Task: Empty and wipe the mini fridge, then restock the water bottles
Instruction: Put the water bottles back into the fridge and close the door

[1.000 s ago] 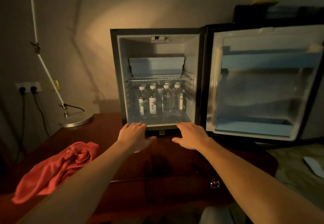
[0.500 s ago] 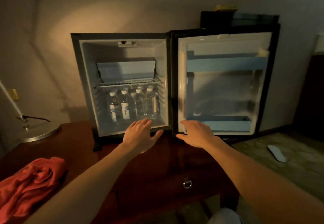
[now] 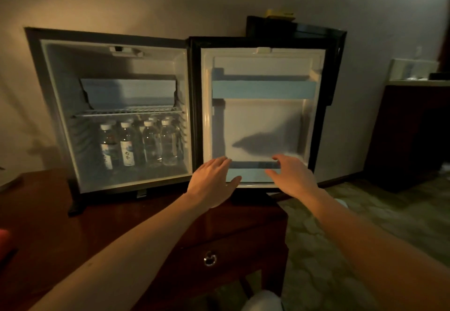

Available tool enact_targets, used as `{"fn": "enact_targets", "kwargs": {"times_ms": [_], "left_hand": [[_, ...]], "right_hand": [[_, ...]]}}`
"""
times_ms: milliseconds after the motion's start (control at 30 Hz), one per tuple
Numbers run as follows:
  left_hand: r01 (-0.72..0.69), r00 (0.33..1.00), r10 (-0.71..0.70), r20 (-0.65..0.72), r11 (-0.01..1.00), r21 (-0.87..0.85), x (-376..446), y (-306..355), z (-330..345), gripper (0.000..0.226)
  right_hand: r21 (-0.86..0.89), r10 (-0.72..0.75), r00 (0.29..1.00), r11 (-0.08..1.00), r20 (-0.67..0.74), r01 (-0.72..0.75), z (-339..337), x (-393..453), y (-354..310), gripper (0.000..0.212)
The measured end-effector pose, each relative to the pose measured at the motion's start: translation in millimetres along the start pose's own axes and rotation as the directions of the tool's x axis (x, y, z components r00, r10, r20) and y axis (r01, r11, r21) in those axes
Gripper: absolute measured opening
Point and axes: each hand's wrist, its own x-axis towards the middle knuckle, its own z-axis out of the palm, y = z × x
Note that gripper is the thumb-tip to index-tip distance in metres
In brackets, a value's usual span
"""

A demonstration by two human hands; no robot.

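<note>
Your view has swung right: the red cloth (image 3: 3,239), in plain view a second ago, is now a sliver at the left edge. Your left hand (image 3: 211,182) and right hand (image 3: 291,176), fingers straight and slightly spread, holding nothing, have moved from the cabinet sill to the open white door's (image 3: 263,128) lower blue shelf. The clear white-capped water bottles (image 3: 141,144) still stand under the wire rack (image 3: 126,111) inside the black mini fridge (image 3: 114,116); emptying hasn't begun. Nothing blocks your reach to them.

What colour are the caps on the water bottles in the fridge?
White, on the water bottles under the wire shelf; head view shows it.
</note>
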Motion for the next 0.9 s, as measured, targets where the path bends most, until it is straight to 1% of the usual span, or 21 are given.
{"fn": "enact_targets", "kwargs": {"times_ms": [133, 200, 267, 367, 433, 500, 533, 567, 600, 700, 800, 900], "left_hand": [[-0.047, 0.999, 0.048, 0.008, 0.999, -0.014, 16, 22, 30, 0.057], [-0.069, 0.998, 0.069, 0.007, 0.997, -0.027, 27, 34, 43, 0.054], [-0.095, 0.995, 0.096, 0.007, 0.995, -0.032, 39, 48, 54, 0.051], [-0.129, 0.991, 0.131, 0.031, 0.991, -0.046, 56, 66, 71, 0.053], [-0.136, 0.989, 0.138, 0.048, 0.990, -0.044, 67, 76, 82, 0.052], [-0.131, 0.988, 0.134, 0.071, 0.990, -0.042, 76, 84, 93, 0.051], [-0.130, 0.988, 0.133, 0.082, 0.991, -0.040, 80, 87, 97, 0.051], [-0.134, 0.987, 0.137, 0.087, 0.990, -0.037, 83, 89, 102, 0.051], [-0.138, 0.986, 0.140, 0.087, 0.990, -0.033, 87, 90, 105, 0.049], [-0.132, 0.988, 0.133, 0.081, 0.991, -0.018, 97, 92, 113, 0.039], [-0.123, 0.990, 0.125, 0.071, 0.992, -0.022, 100, 94, 118, 0.037], [-0.132, 0.990, 0.133, 0.053, 0.991, -0.029, 99, 94, 122, 0.034]], "right_hand": [[0.039, 0.081, 0.996, 0.996, -0.045, -0.079, -3, 3, 42, 0.029], [0.101, 0.131, 0.988, 0.987, -0.079, -0.123, -2, 5, 63, 0.029], [0.179, 0.178, 0.979, 0.971, -0.101, -0.158, -1, 7, 83, 0.036], [0.276, 0.251, 0.965, 0.936, -0.081, -0.220, 1, 13, 108, 0.056], [0.295, 0.262, 0.964, 0.926, -0.045, -0.237, 5, 22, 123, 0.074], [0.315, 0.268, 0.963, 0.913, 0.019, -0.260, 9, 31, 135, 0.100], [0.338, 0.270, 0.961, 0.901, 0.054, -0.272, 10, 36, 140, 0.108], [0.368, 0.259, 0.963, 0.890, 0.076, -0.268, 11, 41, 143, 0.111], [0.402, 0.241, 0.967, 0.879, 0.087, -0.256, 13, 45, 144, 0.110], [0.534, 0.177, 0.979, 0.820, 0.104, -0.205, 20, 56, 144, 0.096], [0.615, 0.162, 0.980, 0.763, 0.117, -0.199, 30, 63, 141, 0.105], [0.658, 0.171, 0.982, 0.731, 0.080, -0.181, 37, 65, 139, 0.104]]}}
